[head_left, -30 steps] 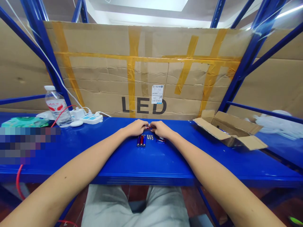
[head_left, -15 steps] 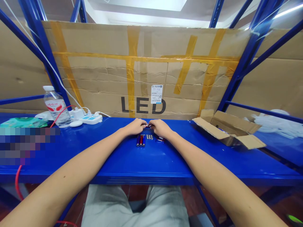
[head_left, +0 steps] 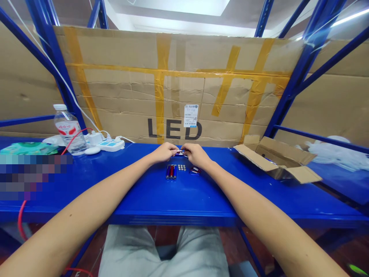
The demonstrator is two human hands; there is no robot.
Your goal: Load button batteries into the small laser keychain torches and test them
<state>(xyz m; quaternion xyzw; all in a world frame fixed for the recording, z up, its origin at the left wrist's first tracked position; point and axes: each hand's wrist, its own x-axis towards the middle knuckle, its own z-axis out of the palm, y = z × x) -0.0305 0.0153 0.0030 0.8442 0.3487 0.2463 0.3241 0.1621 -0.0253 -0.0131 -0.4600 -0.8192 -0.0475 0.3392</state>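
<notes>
My left hand (head_left: 165, 152) and my right hand (head_left: 196, 154) meet near the back of the blue table. Both are closed, fingertips pinching a small shiny red, blue and silver piece (head_left: 179, 153) that bridges them. Its kind is too small to tell. Just in front, three slim metal tubes (head_left: 171, 172), two blue and one red, lie side by side. Beside them, several small round silver pieces (head_left: 182, 167) sit in tidy rows. Under my right wrist, a little group of red and blue shiny metal loops (head_left: 195, 171), like carabiner clips, rests on the table.
An open cardboard box (head_left: 276, 157) stands at the right. To the left are a water bottle (head_left: 69, 130), a white power strip (head_left: 111, 144) with plugs and a green packet (head_left: 30, 148). A large cardboard sheet (head_left: 127, 100) marked LED rises behind the table (head_left: 173, 202).
The hands stay almost in place, still pinching the small piece. The fingertips have shifted slightly, and more of the piece shows between them. The view has moved a little.
</notes>
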